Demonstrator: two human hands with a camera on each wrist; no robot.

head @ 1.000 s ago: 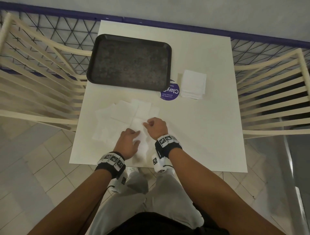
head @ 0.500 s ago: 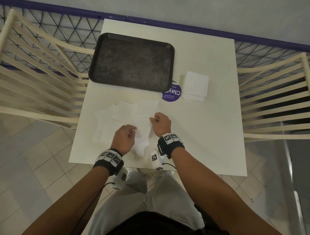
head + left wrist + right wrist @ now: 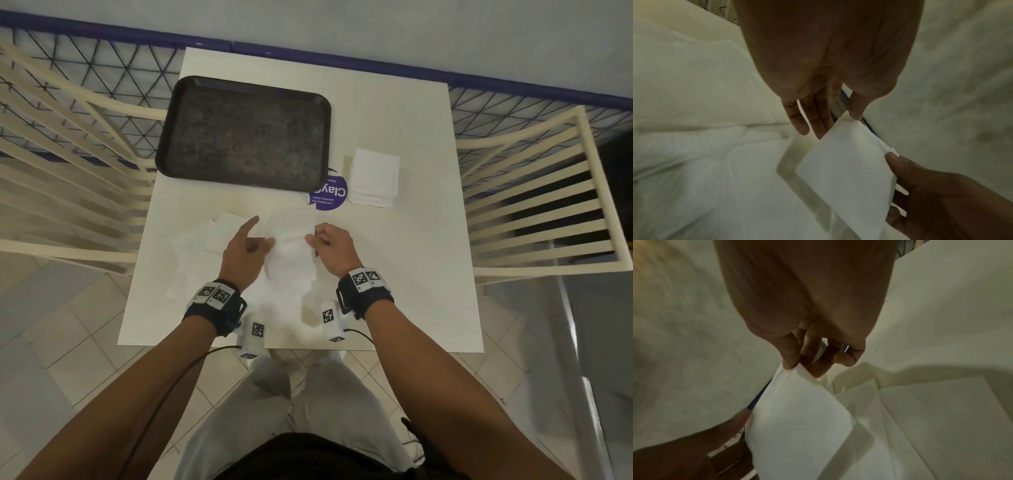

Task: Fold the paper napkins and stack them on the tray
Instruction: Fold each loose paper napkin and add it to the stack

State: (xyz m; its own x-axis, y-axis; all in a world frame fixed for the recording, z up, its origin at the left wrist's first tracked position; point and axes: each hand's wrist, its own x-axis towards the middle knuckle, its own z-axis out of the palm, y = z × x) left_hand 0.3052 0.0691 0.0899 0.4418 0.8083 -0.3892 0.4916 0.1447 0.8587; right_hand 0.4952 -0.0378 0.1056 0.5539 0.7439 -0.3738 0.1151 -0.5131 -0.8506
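Head view, centre of frame: a white napkin (image 3: 289,240) is held up between both hands above the near half of the desk (image 3: 411,260).

Right hand (image 3: 334,248) sits at the napkin's right edge, fingers curled, thumb and forefinger pinching the paper. Right wrist view confirms it: the fingertips (image 3: 791,363) nip the top corner and the sheet hangs down toward the lower centre of that frame.

Left hand (image 3: 245,251) sits at the napkin's left edge, index finger stretched toward the upper part of the frame. In the left wrist view its fingers (image 3: 803,123) are straight and spread; the thumb tip touches the napkin's upper corner (whether it truly pinches there cannot be told). The hand reads as open, resting against the paper.

Loose napkins (image 3: 205,246) lie unfolded and overlapping on the desk, left of centre in the head view, partly under the left hand and running down toward the desk's near edge.

Tray (image 3: 171,150), dark, sits in the upper left part of the desk with no napkin on it. Well apart from both hands.

A stack of folded napkins (image 3: 375,176) lies right of the tray, upper right of centre. Between tray and stack a round purple sticker (image 3: 330,197) shows, partly under the tray's corner.
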